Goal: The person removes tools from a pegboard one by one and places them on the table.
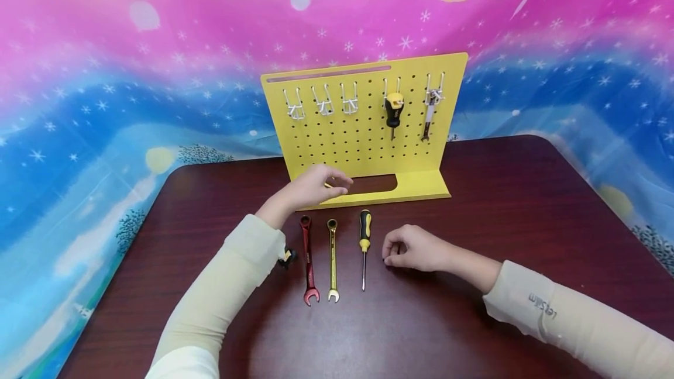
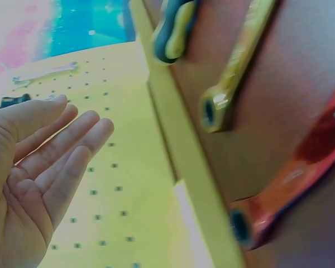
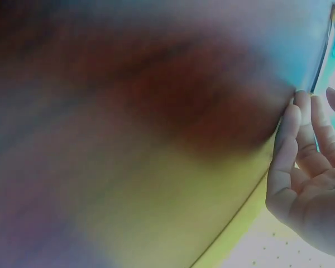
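Note:
My left hand (image 1: 317, 185) hovers before the lower left of a yellow pegboard (image 1: 337, 133), its fingers relaxed and holding nothing. On the table below it lie a red combination wrench (image 1: 309, 262), a gold combination wrench (image 1: 333, 259) and a long screwdriver (image 1: 365, 233) with a black and yellow handle. To the right of that screwdriver my right hand (image 1: 416, 248) rests at the tabletop, fingers loosely curled round nothing. In the left wrist view, the ring ends of the gold wrench (image 2: 229, 84) and red wrench (image 2: 290, 190) point toward the board's base.
A stubby black and yellow screwdriver (image 1: 394, 111) and a silver wrench (image 1: 429, 116) hang on the pegboard's right side. White hooks (image 1: 323, 101) line its upper left. A small black and yellow object (image 1: 287, 258) is partly hidden by the left sleeve. Patterned cloth surrounds the dark table (image 1: 516, 192).

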`<state>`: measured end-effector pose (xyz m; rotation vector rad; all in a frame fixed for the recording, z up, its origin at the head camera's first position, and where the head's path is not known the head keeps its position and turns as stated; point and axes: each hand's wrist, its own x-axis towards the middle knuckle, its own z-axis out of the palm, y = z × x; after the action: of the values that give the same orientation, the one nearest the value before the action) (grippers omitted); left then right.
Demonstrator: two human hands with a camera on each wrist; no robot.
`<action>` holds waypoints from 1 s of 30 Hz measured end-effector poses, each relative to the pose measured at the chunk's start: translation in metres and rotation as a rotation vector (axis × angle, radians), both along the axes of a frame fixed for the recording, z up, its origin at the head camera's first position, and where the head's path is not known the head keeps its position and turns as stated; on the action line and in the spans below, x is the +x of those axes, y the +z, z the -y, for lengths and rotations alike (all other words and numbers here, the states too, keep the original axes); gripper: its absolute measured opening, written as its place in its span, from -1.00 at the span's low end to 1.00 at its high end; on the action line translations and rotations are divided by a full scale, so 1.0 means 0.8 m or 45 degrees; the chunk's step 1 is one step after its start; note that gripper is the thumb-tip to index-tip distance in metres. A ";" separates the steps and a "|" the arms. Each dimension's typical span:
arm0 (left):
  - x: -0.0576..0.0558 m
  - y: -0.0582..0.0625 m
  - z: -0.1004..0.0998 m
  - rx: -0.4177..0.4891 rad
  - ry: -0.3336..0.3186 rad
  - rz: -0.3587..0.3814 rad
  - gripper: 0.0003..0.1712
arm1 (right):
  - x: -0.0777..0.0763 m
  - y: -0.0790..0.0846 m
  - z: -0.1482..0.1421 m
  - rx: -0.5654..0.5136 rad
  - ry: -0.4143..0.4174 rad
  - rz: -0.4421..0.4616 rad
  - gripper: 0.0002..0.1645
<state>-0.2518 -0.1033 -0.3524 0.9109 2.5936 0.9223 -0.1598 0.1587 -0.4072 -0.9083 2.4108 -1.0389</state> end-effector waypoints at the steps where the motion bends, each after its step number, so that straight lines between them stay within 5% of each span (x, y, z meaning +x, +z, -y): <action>1: -0.001 0.007 0.000 0.000 -0.002 -0.014 -0.67 | -0.003 0.001 -0.003 -0.004 -0.014 0.006 -0.91; 17: -0.011 0.116 -0.031 0.000 -0.041 -0.223 -0.64 | -0.055 0.022 -0.037 0.005 -0.268 -0.065 -0.92; 30: -0.019 0.147 -0.052 0.120 -0.058 -0.379 -0.66 | -0.091 0.037 -0.038 -0.055 -0.501 -0.052 -0.75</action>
<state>-0.2669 -0.0616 -0.2352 1.2107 2.7777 0.9693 -0.2325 0.1888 -0.3779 -0.4768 2.6762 -1.2182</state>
